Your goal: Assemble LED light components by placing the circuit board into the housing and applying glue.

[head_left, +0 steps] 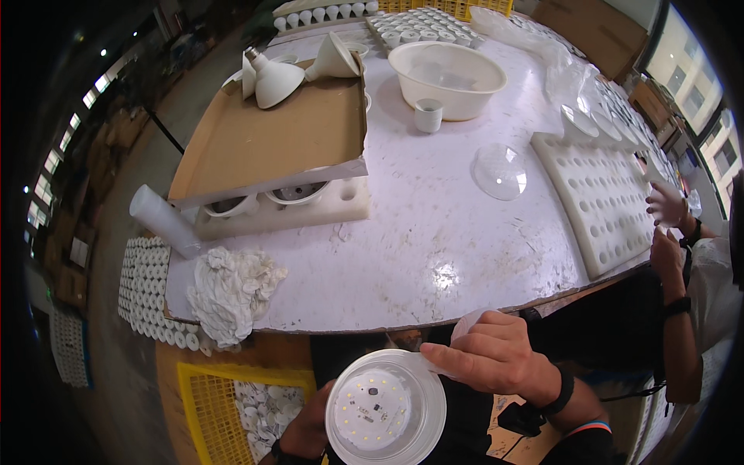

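Note:
Low at the table's front edge, my left hand point(311, 422) grips a white round lamp housing point(428, 403) from its left side, most of the fingers hidden behind it. Inside the housing lies a round LED board point(372, 409) with a ring of small yellow chips, facing up. My right hand point(496, 356) is at the housing's upper right rim, its fingers curled and one digit stretched out to the rim. A pale translucent piece point(466, 325) shows behind the curled fingers, in their grasp; its kind is unclear. On the table beyond lies a clear dome lens point(500, 172).
At left a cardboard tray point(271, 143) carries white lamp housings point(279, 81), beside a crumpled white cloth point(232, 291). Farther back stand a white basin point(448, 97) and a white cup point(428, 116). A holed foam board point(597, 201) lies right, near another person's hands point(666, 209). A yellow crate point(203, 418) sits below.

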Motion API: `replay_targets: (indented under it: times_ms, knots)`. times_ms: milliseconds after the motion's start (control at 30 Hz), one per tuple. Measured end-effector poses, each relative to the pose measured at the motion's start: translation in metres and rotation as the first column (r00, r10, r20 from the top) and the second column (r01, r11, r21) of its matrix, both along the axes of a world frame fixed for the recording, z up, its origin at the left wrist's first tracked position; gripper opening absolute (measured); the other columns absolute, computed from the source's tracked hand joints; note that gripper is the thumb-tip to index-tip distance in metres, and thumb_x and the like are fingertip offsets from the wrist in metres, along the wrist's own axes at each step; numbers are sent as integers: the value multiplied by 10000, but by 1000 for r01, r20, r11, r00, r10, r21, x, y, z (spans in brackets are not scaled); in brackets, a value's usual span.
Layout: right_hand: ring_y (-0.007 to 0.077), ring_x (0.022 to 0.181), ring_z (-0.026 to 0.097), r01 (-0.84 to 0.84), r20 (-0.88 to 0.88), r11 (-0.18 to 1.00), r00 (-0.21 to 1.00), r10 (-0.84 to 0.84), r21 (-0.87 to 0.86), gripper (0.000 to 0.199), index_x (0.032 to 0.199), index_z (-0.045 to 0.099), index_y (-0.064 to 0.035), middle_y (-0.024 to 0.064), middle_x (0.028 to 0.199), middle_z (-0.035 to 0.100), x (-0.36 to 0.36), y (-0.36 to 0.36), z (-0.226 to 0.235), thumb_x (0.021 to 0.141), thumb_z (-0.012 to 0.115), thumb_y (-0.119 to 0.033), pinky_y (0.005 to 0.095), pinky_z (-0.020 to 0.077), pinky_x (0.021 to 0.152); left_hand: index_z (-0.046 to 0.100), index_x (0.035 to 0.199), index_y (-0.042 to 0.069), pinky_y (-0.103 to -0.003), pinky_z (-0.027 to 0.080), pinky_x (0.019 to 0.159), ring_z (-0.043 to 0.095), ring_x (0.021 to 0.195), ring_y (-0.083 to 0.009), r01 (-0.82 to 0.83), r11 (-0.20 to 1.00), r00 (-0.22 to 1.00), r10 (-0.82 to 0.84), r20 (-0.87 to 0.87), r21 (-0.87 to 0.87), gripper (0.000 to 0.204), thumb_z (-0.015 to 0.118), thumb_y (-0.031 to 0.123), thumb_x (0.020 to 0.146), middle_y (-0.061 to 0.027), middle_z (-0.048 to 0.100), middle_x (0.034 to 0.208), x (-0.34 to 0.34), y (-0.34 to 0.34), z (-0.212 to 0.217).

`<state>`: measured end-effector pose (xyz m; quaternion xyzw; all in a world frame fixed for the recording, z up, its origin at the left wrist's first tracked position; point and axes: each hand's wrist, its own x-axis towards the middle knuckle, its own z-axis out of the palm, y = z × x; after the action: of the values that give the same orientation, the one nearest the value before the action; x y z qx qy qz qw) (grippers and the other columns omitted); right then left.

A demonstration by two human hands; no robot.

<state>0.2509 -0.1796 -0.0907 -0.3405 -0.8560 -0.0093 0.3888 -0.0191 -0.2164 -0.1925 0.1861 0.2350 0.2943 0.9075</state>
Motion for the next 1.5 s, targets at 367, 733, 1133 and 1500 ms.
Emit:
replay_targets:
  times_ms: [367,733,1133,1500]
  knots:
    - [87,504,462,-31,3,999,1000,31,18,273,958,661,-55,-22,627,514,0,-2,1,693,618,-103,223,359,458,390,1313,-10,-377,440,970,511,1151,-232,46,998,995,-43,95,-39,560,439,390,925,-186,483,1270,5,21,9]
    - [102,510,467,-70,-17,997,997,69,-17,269,962,647,-51,-12,631,510,3,0,3,699,641,-110,229,368,459,371,1325,11,-381,433,980,488,1175,-235,78,987,975,-47,217,-139,537,399,386,941,-176,467,1281,18,27,8]
    - [162,516,538,59,-266,972,956,-120,-226,426,1067,633,-53,39,612,564,5,-4,-4,694,760,-214,264,417,461,350,1339,34,-386,425,991,463,1201,-239,-48,981,914,119,389,-188,514,354,381,960,-165,450,1292,21,25,15]
    - [123,502,469,-5,-129,993,992,-11,-122,443,1056,633,-64,-1,599,481,-2,3,0,644,784,-128,237,385,452,331,1358,10,-374,439,979,481,1190,-245,-65,978,883,149,446,-198,542,436,334,937,-186,411,1347,37,24,28]
